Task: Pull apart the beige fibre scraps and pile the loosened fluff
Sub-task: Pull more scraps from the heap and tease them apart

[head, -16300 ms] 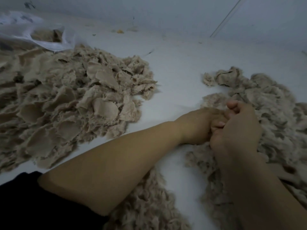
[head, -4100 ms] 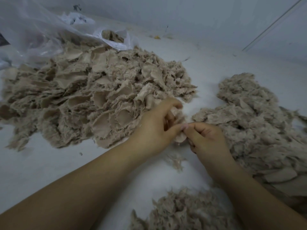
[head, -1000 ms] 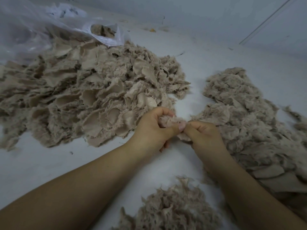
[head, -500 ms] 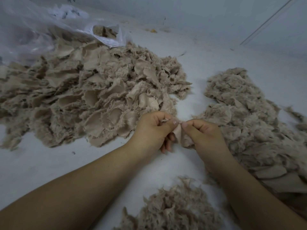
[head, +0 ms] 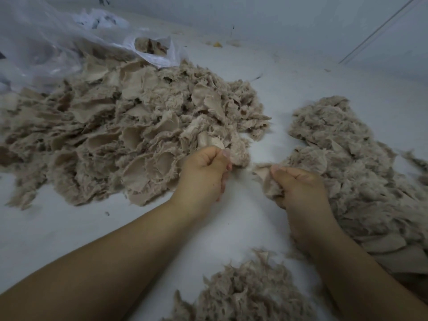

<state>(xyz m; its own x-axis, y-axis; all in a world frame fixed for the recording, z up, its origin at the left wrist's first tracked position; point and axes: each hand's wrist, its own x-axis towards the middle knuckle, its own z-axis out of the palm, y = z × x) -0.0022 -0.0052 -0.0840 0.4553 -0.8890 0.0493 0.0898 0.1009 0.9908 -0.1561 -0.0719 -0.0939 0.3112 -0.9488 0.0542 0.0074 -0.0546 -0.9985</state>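
Note:
A big heap of beige fibre scraps (head: pixel 120 135) covers the left of the white surface. A pile of loosened fluff (head: pixel 352 172) lies on the right, and a smaller fluff pile (head: pixel 245 295) sits near the bottom edge. My left hand (head: pixel 203 174) is closed at the heap's near right edge, pinching a bit of fibre. My right hand (head: pixel 298 188) is closed on a torn beige scrap piece (head: pixel 266 179), a hand's width from the left hand.
A clear plastic bag (head: pixel 58 40) with more scraps in it lies at the back left, behind the heap. The white surface (head: pixel 243 216) shows between the piles. A pale wall runs along the back.
My hands were pinched together on one scrap; now they have drawn apart, the left towards the heap and the right towards the fluff pile, with the scrap torn between them.

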